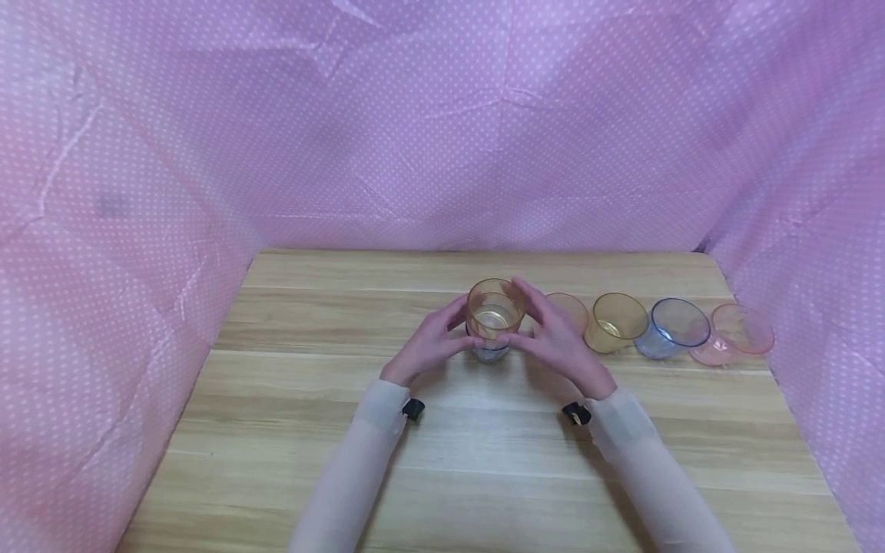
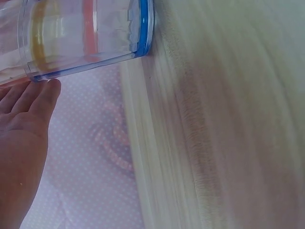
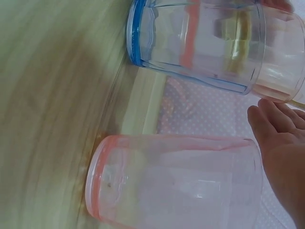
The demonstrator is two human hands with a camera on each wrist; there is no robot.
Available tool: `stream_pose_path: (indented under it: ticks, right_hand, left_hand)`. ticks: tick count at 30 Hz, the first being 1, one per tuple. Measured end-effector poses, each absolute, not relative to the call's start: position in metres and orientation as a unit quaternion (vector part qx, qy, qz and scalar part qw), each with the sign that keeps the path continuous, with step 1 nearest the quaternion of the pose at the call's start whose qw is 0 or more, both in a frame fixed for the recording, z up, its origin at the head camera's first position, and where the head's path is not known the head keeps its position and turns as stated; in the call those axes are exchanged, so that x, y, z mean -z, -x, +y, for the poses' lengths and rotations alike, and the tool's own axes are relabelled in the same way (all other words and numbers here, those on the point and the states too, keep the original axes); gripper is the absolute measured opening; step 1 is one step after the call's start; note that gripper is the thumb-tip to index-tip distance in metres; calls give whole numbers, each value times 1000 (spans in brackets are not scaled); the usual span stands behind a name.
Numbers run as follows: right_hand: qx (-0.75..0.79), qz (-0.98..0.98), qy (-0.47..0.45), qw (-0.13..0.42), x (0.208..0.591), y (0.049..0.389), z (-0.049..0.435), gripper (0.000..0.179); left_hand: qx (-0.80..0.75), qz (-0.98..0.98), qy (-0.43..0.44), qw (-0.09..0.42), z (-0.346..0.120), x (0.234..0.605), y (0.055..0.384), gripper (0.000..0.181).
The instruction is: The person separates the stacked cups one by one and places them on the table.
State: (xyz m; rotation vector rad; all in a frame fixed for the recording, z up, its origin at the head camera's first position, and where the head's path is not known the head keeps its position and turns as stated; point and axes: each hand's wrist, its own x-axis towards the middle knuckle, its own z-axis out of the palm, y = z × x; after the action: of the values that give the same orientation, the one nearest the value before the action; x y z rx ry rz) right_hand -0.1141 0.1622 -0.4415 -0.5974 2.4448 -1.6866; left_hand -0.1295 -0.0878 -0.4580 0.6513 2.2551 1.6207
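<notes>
In the middle of the table, both hands hold a stack of nested clear cups [image 1: 492, 355]. The blue-tinted cup [image 2: 144, 28] is outermost, with its base on the table. Within it are a pink cup [image 3: 191, 33] and a yellow cup [image 1: 495, 287], whose rim stands highest. My left hand [image 1: 432, 339] grips the stack's upper part from the left, thumb in front and fingers round the side. From the right, my right hand [image 1: 558, 342] grips it likewise. Exactly which rim each fingertip touches is hard to tell.
Right of the stack stands a row of upright cups: pink [image 1: 572, 307], partly behind my right hand, yellow [image 1: 618, 319], blue [image 1: 677, 326] and pink [image 1: 743, 330]. Pink dotted cloth [image 1: 449, 153] surrounds the back and sides of the wooden table [image 1: 311, 430].
</notes>
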Motion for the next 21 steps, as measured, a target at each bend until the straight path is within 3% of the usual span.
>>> stream_pose_path:
  ticks: [5,21]
  right_hand:
    - [561,800,199,77,443,121,161,106]
    - [556,797,229,58,442,126,158,96]
  left_hand:
    - [-563,781,-231,142,-88,460,130,83]
    - [-557,778,-264,121,-89,461,132,82]
